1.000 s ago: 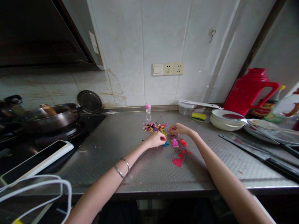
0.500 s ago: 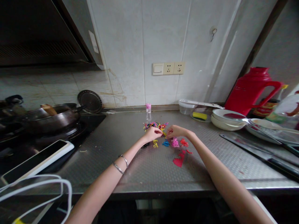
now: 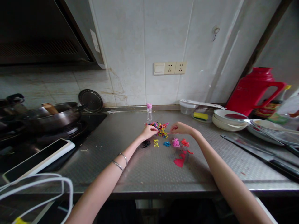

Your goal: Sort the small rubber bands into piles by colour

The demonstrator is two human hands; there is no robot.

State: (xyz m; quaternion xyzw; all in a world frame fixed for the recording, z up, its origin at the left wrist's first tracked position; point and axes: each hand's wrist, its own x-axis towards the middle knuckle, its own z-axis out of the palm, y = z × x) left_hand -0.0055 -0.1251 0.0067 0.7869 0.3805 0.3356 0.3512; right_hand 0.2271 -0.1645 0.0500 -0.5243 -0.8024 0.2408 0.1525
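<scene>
A mixed heap of small coloured rubber bands (image 3: 161,128) lies on the metal counter, between my two hands. At its left side my left hand (image 3: 149,132) has its fingers pinched together; whatever is in them is too small to make out. My right hand (image 3: 181,128) hovers just right of the heap, fingertips closed, with a faint pinkish trace there. Nearer to me is a row of sorted piles: black bands (image 3: 146,143), yellow bands (image 3: 156,143), blue bands (image 3: 167,144), pink bands (image 3: 176,142) and orange-red bands (image 3: 185,142). A torn red piece (image 3: 179,162) lies in front.
Behind the heap stands a clear bottle with a pink top (image 3: 149,113). Bowls (image 3: 230,124), a long knife (image 3: 252,152) and a red thermos (image 3: 251,93) are at right. A pan (image 3: 56,116) on the stove and a white device with cable (image 3: 38,160) are at left.
My hands have moved apart: the left went slightly left, the right shifted right, away from the heap. More of the heap's yellow bands now show between them.
</scene>
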